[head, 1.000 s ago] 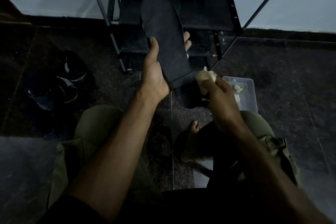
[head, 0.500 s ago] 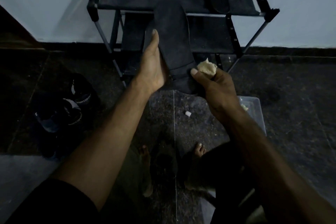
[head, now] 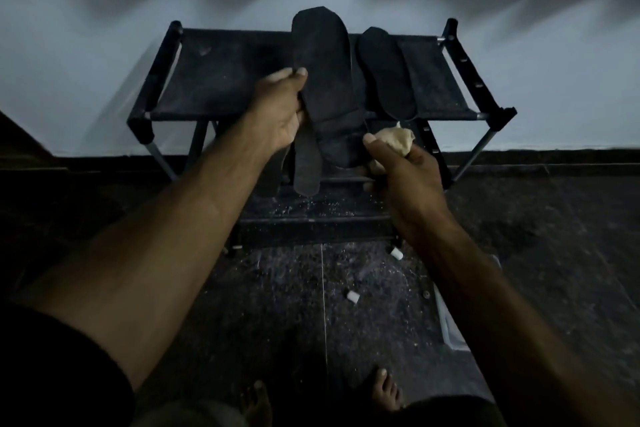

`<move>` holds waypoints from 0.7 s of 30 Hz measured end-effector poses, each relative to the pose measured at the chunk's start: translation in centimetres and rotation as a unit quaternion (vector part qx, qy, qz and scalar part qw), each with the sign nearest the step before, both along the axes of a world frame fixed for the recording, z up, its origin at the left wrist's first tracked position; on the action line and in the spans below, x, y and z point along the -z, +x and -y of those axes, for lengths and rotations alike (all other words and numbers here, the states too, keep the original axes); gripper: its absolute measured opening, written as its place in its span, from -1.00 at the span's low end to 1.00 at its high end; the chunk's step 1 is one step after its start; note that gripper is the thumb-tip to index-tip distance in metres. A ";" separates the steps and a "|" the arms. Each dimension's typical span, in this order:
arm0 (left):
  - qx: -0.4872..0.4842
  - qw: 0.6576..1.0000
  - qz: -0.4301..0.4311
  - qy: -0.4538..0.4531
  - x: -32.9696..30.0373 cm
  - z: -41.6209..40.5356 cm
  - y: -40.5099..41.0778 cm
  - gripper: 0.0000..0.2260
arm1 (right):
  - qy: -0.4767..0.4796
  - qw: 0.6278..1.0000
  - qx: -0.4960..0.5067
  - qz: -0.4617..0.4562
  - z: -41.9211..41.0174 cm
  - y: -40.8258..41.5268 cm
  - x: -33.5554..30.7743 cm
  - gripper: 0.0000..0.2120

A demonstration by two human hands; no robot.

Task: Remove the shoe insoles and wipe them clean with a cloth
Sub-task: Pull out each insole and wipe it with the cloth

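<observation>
My left hand (head: 280,111) grips a dark insole (head: 323,80) by its left edge and holds it over the top shelf of the black shoe rack (head: 221,80), toe pointing away from me. A second, greyer insole (head: 306,163) hangs below the same hand. My right hand (head: 398,163) holds a balled beige cloth (head: 396,139) in its fingers, with the thumb against the heel end of the dark insole. Two more dark insoles (head: 388,73) lie side by side on the top shelf to the right.
The rack stands against a pale wall on a dark speckled floor. Two small white caps (head: 352,296) (head: 397,253) lie on the floor before it. A clear plastic box edge (head: 446,319) shows behind my right forearm. My bare toes (head: 384,388) show at the bottom.
I have risen and leaned forward; the view lifted to show the rack's top shelf. Both hands carried the insole up and forward over the shelf. The shoes at left have left the frame.
</observation>
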State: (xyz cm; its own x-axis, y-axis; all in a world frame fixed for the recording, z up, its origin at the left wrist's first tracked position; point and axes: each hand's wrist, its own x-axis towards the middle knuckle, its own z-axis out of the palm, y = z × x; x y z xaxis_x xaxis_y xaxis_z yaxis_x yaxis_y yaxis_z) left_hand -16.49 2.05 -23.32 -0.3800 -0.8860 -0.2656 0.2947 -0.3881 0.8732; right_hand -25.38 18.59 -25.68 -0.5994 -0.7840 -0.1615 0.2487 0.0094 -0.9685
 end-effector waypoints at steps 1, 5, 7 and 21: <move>-0.002 1.000 0.010 -0.002 -0.1 1.2 -1.1 -0.71 | -0.010 1.000 0.001 0.005 0.8 -0.6 0.1 -0.93; 0.017 0.998 0.061 -0.019 0.1 4.7 -4.4 -0.67 | -0.028 0.999 0.026 0.013 3.5 -2.5 0.6 -0.96; 0.041 0.996 0.080 -0.018 0.1 5.7 -5.4 -0.69 | -0.027 0.998 0.056 0.000 4.8 -3.3 0.7 -0.94; 0.057 0.986 0.155 -0.016 3.0 8.8 -6.8 -0.94 | -0.017 0.986 0.130 -0.107 7.1 -4.6 4.3 -0.87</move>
State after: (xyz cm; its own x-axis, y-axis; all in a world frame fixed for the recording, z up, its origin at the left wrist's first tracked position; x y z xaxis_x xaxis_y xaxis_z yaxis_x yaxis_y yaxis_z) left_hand -23.25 -6.71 -26.36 -0.3827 -0.8518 -0.3578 -0.0318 -0.3749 0.9265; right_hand -29.93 11.51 -29.96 -0.7979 -0.6027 0.0151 0.0277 -0.0617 -0.9977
